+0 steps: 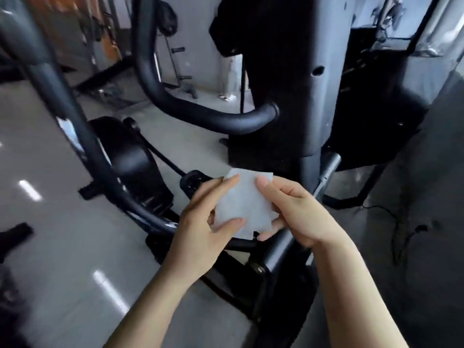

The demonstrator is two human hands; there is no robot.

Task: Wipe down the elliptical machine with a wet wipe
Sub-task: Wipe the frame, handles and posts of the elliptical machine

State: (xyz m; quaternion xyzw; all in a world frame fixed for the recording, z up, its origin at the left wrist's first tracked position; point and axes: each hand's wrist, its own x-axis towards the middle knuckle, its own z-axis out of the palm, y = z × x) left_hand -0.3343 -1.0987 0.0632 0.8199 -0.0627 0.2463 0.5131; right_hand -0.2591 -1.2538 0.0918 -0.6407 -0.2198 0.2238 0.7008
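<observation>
A white folded wet wipe is held flat between both hands in the lower middle of the head view. My left hand pinches its left edge with thumb and fingers. My right hand pinches its right edge, thumb on top and fingers beneath. The black elliptical machine fills the view: its broad centre column rises just beyond the wipe, a curved black handlebar sweeps out from the column to the left, and a long black arm runs diagonally on the left. The wipe touches no part of the machine.
A black foot pedal sits left of the column over a glossy grey floor. A black cable lies on the darker floor at right. A person's legs stand far behind the machine. Other gym equipment lines the background.
</observation>
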